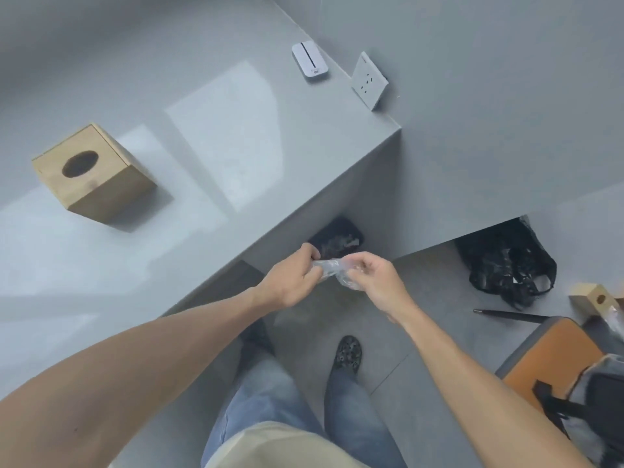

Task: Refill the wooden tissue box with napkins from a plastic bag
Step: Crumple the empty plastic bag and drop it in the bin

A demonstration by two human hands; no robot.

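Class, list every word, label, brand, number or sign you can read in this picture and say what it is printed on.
No text is readable.
Small white rectangular device on the grey table: a tiny mark near one end, too blurred to read.
Light wooden cube tissue box: no lettering visible.
Grey wall socket plate: only socket holes, no text.

Soft daylight, glare on counter (219, 136), edges warped.
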